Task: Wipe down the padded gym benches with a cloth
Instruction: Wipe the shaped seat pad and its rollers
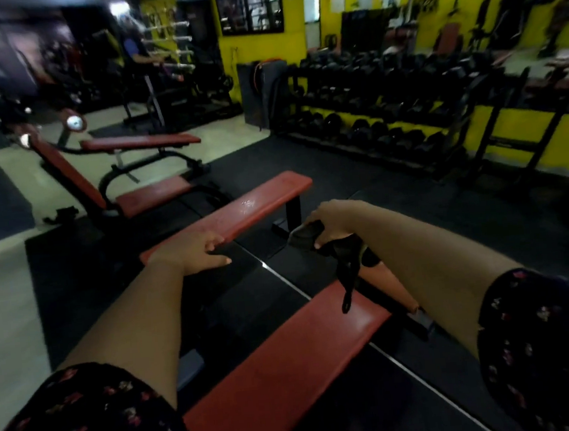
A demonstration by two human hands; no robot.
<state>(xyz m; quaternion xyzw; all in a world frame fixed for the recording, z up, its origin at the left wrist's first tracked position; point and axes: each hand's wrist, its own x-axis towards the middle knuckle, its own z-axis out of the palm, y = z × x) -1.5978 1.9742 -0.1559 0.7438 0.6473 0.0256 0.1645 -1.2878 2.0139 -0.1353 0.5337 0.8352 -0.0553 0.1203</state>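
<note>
Fingers (334,237) of the right hand (328,218) clutch the dark cloth (347,266), which dangles above the near bench (288,352). The left hand (200,253) is relaxed and open by the far bench (251,208). Seemingly between wipes — next, lower the cloth flat onto the padding.

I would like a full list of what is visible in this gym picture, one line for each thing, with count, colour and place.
near flat bench: one, red pad, bottom centre
far flat bench: one, red pad, centre
incline bench: one, red pads, black frame, left
dumbbell rack: one, black, full of dark dumbbells, right background
wall: yellow, behind the rack
floor mats: black, under the benches
cloth: one, dark, hanging over the near flat bench
left hand: open, at the far flat bench's near end
right hand: grips the cloth
</note>
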